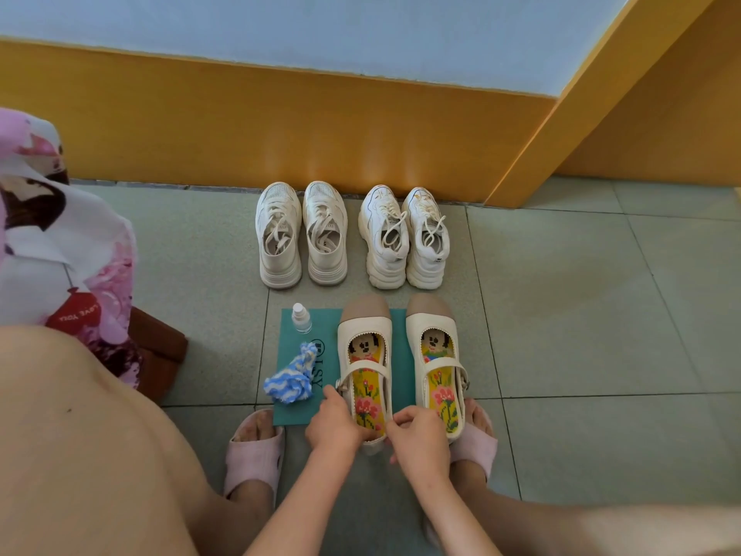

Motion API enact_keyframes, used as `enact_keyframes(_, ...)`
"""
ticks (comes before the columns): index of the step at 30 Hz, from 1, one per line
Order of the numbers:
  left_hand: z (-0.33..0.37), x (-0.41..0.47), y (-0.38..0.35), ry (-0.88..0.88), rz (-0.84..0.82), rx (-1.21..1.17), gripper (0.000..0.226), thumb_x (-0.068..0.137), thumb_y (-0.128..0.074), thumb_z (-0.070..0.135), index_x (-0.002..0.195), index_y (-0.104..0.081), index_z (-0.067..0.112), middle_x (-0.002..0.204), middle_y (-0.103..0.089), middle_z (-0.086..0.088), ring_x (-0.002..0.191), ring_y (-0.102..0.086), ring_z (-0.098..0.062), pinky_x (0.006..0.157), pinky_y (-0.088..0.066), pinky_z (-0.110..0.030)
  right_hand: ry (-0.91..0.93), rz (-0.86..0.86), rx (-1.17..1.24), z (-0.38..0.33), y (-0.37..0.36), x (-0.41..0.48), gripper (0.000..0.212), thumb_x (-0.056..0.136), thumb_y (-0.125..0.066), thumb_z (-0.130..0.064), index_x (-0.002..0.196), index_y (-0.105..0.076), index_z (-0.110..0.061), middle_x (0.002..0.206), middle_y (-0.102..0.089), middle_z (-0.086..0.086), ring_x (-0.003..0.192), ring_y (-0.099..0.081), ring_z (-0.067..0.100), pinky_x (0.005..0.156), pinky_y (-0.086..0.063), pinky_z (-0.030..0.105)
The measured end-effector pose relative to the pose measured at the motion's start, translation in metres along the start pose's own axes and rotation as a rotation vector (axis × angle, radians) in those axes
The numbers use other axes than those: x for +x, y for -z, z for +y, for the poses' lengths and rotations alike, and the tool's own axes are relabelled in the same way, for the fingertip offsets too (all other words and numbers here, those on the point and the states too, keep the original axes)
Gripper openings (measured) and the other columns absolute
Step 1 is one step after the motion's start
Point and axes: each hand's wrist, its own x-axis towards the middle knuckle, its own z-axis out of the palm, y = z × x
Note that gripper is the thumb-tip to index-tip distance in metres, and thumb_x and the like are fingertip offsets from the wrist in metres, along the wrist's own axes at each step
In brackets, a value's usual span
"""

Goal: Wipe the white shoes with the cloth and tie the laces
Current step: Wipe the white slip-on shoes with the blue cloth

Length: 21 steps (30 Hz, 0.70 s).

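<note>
- The cloth (290, 381) lies bunched on the mat (292, 411), at 9 o'clock from our hands. It looks soft and light, so we can pinch it anywhere.
- The bottle (301, 319) stands upright on the mat, at 12 o'clock from the cloth.
- The left pair (280, 270) of laced shoes sits by the wall, at 12 o'clock from the bottle. The laces look loose and floppy.
- Our left hand (335, 427) curls its fingers on the left side of the strap shoe (364, 367), near the heel.
- The strap shoe sits on the mat, toe at 12 o'clock. It looks stiff and smooth, so it may slip. The heel sides seem a good place to hold.
- The right pair (425, 266) sits at 12 o'clock from it. We think the thick soles are firm to grip, and each lace is best taken by its ends.
- Our right hand (419, 439) pinches the right edge of the strap shoe's heel.
- The other strap shoe (437, 355) stands just beside, at 3 o'clock.
</note>
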Motion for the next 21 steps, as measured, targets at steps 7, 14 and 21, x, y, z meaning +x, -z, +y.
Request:
enact_keyframes(7, -0.0056, 0.0041, 0.0033, -0.026, -0.008, -0.090, 0.072, 0.067, -0.080, 0.037, 0.117, -0.034, 0.013, 0.118, -0.058, -0.005, 0.108, -0.058, -0.023, 0.082, -0.051, -0.036, 0.017, 0.011, -0.004, 0.0031, -0.0006, 0.0015, 0.013, 0.085, -0.065, -0.029, 0.075, -0.057, -0.029, 0.076, -0.067, -0.006, 0.064, -0.066, 0.015, 0.066, -0.056, 0.033)
enact_keyframes(14, -0.0078, -0.0023, 0.0050, -0.061, 0.050, -0.165, 0.053, 0.068, -0.080, 0.032, 0.097, -0.038, 0.018, 0.104, -0.061, 0.000, 0.094, -0.061, -0.019, 0.070, -0.048, -0.031, 0.069, 0.015, -0.073, 0.0024, -0.0071, 0.0025, 0.016, 0.086, -0.063, -0.036, 0.096, -0.054, -0.026, 0.079, -0.067, -0.004, 0.068, -0.066, 0.012, 0.063, -0.054, 0.031)
enact_keyframes(21, -0.0097, -0.0022, 0.0058, -0.082, 0.070, -0.225, 0.045, 0.073, -0.076, 0.035, 0.094, -0.039, 0.019, 0.100, -0.062, 0.000, 0.089, -0.062, -0.018, 0.066, -0.047, -0.029, 0.065, 0.002, -0.087, 0.0020, -0.0041, 0.0011, 0.020, 0.087, -0.061, -0.040, 0.100, -0.055, -0.026, 0.080, -0.067, -0.006, 0.071, -0.064, 0.009, 0.063, -0.050, 0.028)
